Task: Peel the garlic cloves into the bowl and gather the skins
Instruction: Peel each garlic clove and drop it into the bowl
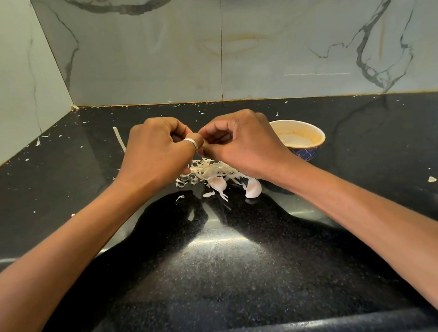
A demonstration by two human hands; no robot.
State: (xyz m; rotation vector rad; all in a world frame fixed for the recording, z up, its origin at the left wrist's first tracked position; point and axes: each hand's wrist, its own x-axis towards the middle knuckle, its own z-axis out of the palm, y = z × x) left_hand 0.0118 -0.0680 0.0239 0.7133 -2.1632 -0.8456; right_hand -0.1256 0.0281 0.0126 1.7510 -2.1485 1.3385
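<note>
My left hand (pixel 157 149) and my right hand (pixel 240 145) meet above the black counter, fingers curled around a small garlic clove (pixel 203 142) that is almost wholly hidden between them. Below the hands lies a pile of pale garlic skins (pixel 207 171). Two unpeeled cloves rest on the counter, one (pixel 218 184) under the skins and one (pixel 253 187) at the pile's right edge. A blue bowl with a cream inside (pixel 303 136) stands just right of my right hand; what it holds is hidden.
The black granite counter (pixel 227 264) ends at marble walls behind and at the left. Small skin scraps are scattered over it, with a long strip (pixel 120 139) behind my left hand and a flake (pixel 431 179) at the right.
</note>
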